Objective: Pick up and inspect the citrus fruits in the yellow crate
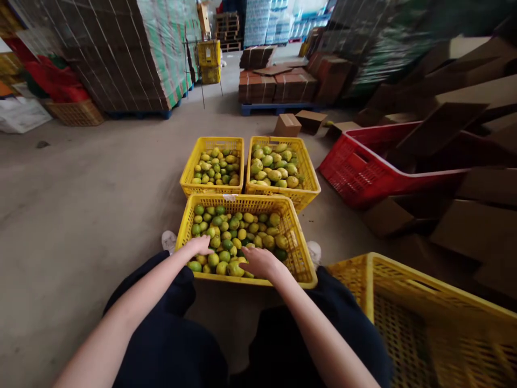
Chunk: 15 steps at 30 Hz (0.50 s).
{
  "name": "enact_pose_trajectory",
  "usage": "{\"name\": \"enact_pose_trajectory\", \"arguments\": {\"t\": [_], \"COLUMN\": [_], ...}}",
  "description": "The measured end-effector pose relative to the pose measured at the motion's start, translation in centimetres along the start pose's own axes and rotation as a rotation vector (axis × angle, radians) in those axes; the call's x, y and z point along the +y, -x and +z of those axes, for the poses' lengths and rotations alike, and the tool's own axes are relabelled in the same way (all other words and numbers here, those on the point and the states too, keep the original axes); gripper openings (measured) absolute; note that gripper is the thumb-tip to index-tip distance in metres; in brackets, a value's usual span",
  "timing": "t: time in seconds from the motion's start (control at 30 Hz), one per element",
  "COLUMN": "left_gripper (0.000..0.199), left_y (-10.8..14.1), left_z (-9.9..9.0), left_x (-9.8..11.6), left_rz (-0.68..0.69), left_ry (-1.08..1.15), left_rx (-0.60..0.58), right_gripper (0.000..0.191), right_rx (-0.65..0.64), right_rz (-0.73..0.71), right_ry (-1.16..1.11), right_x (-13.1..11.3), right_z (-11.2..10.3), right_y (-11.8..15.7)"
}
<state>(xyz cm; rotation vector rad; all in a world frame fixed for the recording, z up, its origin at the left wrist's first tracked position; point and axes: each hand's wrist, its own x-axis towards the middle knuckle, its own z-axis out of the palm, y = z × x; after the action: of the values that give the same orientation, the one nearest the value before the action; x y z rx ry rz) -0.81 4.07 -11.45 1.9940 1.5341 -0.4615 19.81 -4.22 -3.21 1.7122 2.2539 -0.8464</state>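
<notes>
A yellow crate (304,245) stands on the floor between my feet, with many green and yellow fruits (241,234) in it. My left hand (200,246) is over the left part of the fruits, fingers apart and nothing held. Over the front middle, my right hand (260,262) is stretched out with its fingers spread, also without a fruit. Whether the fingertips touch the fruits is hard to tell. Behind this crate are two more yellow crates of fruit, the back left one (184,175) with smaller fruits and the back right one (314,180) with larger ones.
At the lower right stands another yellow crate (369,285). A red crate (351,172) and heaped cardboard boxes (464,226) line the right side. Farther back are flat cartons (258,89) on a blue pallet (274,109), and wrapped stacks.
</notes>
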Motion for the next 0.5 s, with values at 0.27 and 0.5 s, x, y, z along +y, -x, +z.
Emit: {"name": "enact_pose_trajectory", "arguments": {"t": [0.27,0.5], "left_gripper": [0.046,0.044], "left_y": [-5.5,-3.1], "left_z": [2.9,-1.7], "left_x": [0.1,2.7], "left_rz": [-0.175,-0.039], "left_ry": [0.168,0.444], "left_rx": [0.257,0.218], "right_gripper": [0.046,0.055], "right_rx": [0.113,0.339], "right_rz": [0.217,0.266], "right_ry": [0.036,-0.517], "right_x": [1.8,1.9], "right_z": [-1.8,-2.2], "right_y": [2.0,0.2]}}
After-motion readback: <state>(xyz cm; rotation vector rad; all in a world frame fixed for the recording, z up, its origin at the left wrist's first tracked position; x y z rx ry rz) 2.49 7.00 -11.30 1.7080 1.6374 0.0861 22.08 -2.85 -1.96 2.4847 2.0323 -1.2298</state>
